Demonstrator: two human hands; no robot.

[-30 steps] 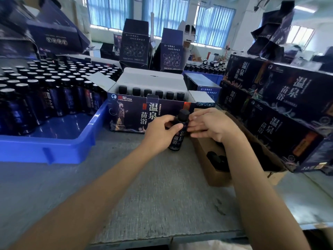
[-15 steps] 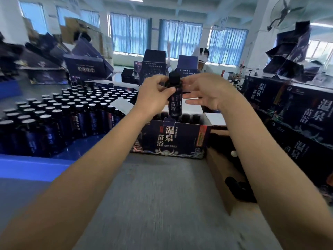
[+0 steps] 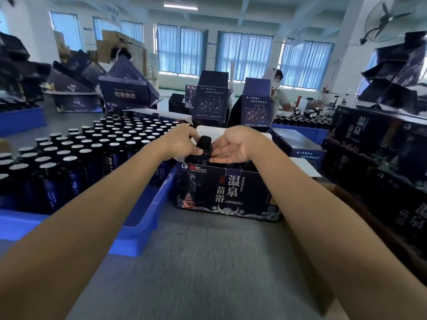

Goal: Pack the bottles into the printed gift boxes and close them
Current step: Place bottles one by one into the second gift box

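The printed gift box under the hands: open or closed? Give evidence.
Open: the printed gift box has flaps folded back, and the left hand holds a bottle in its uncovered top.

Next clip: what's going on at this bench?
A person is packing bottles into gift boxes. The left hand grips a dark bottle just below its cap, and the right hand steadies it with straight fingers, right over the open printed gift box. The box flaps are up, so it is not closed yet. More bottles stand in the blue tray to the left.
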